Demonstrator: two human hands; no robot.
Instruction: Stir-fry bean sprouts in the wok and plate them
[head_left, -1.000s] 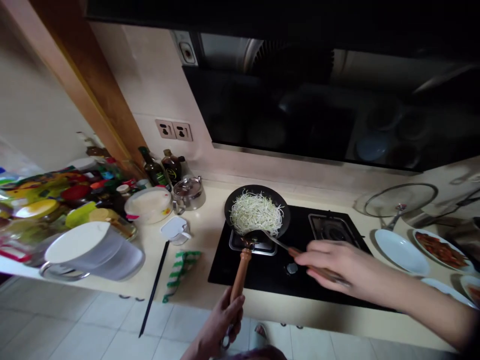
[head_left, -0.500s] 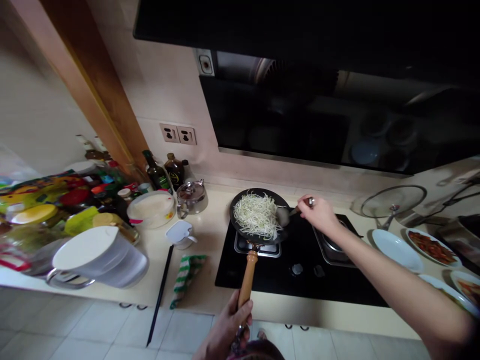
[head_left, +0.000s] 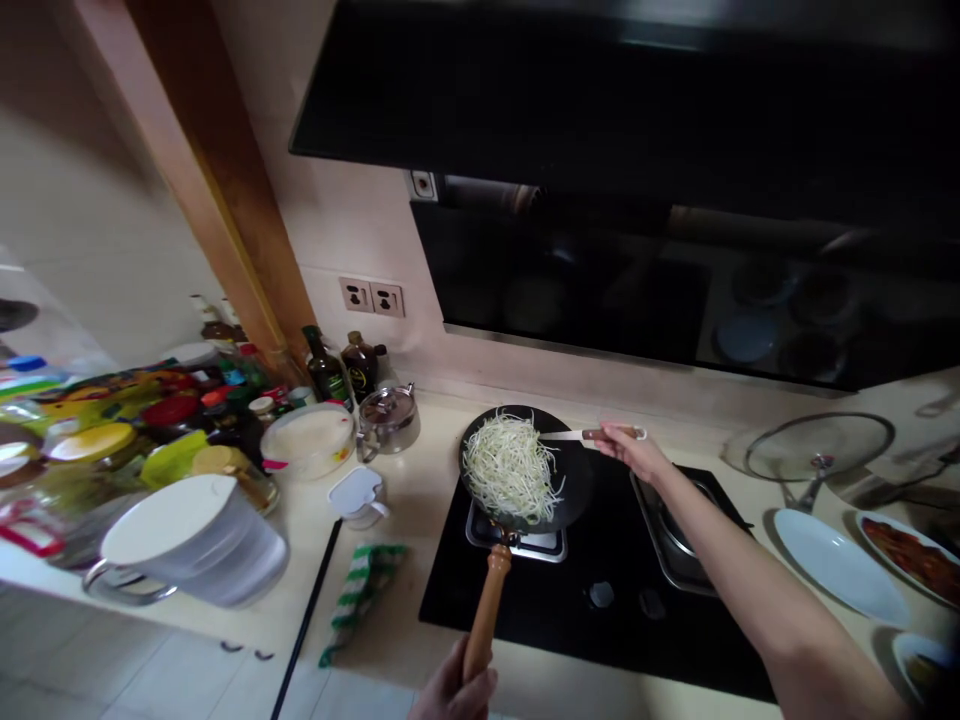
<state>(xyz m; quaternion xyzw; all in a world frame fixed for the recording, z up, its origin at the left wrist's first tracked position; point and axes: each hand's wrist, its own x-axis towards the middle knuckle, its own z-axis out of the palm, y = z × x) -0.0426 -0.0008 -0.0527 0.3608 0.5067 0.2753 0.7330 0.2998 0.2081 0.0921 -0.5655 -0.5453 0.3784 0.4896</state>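
Note:
Pale bean sprouts (head_left: 510, 468) lie heaped on the left part of a dark wok (head_left: 574, 485), which sits over the left burner of the black hob (head_left: 525, 620). My left hand (head_left: 457, 685), at the bottom edge, is wrapped round the wok's wooden handle (head_left: 487, 610). Closed fingers of my right hand (head_left: 634, 450) grip the wooden-handled spatula (head_left: 570, 435) to the right of the wok. The spatula's far end reaches the sprouts' upper right side, and its tip is hidden among them.
Left of the hob are a green-striped cloth (head_left: 364, 590), a black rod (head_left: 311, 610), a white pitcher (head_left: 195, 540), a glass teapot (head_left: 390, 418) and crowded jars. To the right stand a glass lid (head_left: 821, 445) and a white plate (head_left: 840, 565). The dark hood (head_left: 600, 110) overhangs.
The spatula's end has moved left, from the wok's right side into the sprouts, and its angle has changed. The camera view has shifted. My left hand still holds the handle.

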